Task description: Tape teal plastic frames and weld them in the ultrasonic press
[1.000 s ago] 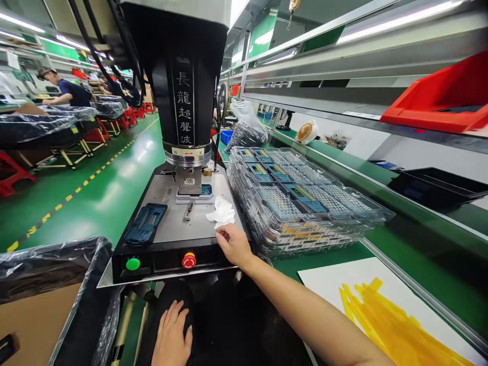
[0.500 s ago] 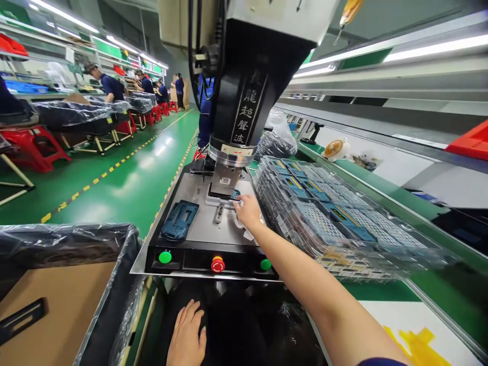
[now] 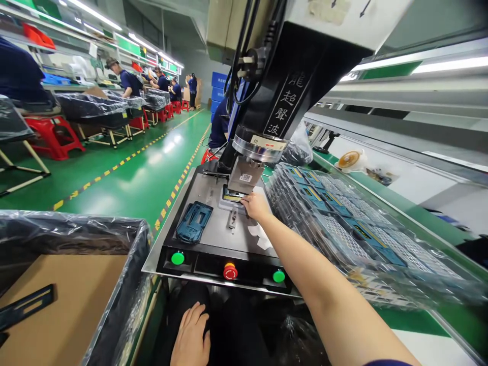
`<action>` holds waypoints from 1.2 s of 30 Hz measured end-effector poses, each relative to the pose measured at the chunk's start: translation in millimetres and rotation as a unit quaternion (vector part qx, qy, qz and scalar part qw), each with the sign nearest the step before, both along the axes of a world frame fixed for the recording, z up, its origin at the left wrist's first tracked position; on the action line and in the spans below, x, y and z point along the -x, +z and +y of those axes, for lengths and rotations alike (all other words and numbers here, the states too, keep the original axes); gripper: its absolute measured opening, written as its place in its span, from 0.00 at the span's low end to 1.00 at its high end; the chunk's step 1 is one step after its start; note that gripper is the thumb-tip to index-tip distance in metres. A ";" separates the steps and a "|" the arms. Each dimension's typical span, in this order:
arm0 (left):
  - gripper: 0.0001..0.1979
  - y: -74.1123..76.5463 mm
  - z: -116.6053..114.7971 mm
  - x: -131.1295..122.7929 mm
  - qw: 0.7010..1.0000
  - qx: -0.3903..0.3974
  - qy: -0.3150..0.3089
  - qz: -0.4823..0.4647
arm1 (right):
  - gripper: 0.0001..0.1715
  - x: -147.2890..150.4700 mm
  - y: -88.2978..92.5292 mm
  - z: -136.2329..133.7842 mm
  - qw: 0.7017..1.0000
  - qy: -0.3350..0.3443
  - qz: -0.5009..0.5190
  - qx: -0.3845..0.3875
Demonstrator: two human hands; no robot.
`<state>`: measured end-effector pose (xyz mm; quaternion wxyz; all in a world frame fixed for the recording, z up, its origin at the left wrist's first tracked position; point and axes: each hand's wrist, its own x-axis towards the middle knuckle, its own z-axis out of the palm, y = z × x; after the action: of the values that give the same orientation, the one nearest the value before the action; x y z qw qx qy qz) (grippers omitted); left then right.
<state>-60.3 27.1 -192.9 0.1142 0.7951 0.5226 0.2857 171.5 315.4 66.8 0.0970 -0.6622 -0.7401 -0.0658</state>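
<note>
My right hand [image 3: 256,205] reaches under the metal press head [image 3: 244,175] of an ultrasonic welding machine. Its fingers are closed at the right end of a dark plastic panel [image 3: 232,195] with a yellowish strip. That panel lies on a pale fixture [image 3: 225,205], with a gap below the head. Resting on my dark-clothed thigh, my left hand [image 3: 192,333] is open, fingers extended, holding nothing. Dark blue plastic housings [image 3: 194,222] lie on the machine's metal plate, left of the fixture. White paper scraps [image 3: 261,238] lie near my right wrist.
The machine's front has two green buttons [image 3: 177,258] and a red stop button [image 3: 230,271]. Clear trays [image 3: 343,218] of blue panels are stacked at right. A plastic-lined bin [image 3: 131,239] at left holds cardboard and a dark panel [image 3: 30,305]. People sit along the far-left benches.
The press head now stands higher above the fixture, showing the panel beneath it. My right fingers have moved onto the panel's end. The whole view has shifted and tilted; my left hand stays on my thigh.
</note>
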 end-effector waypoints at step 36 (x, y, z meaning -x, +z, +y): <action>0.31 162.7 -10.5 6.4 0.937 0.166 -0.022 -0.307 | 0.11 6.6 1.0 -290.2 0.842 0.113 0.299 0.434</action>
<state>-66.7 16.6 -30.2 0.4060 0.6493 0.4848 0.4227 164.9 25.2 67.9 0.0234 -0.5361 -0.6975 0.4750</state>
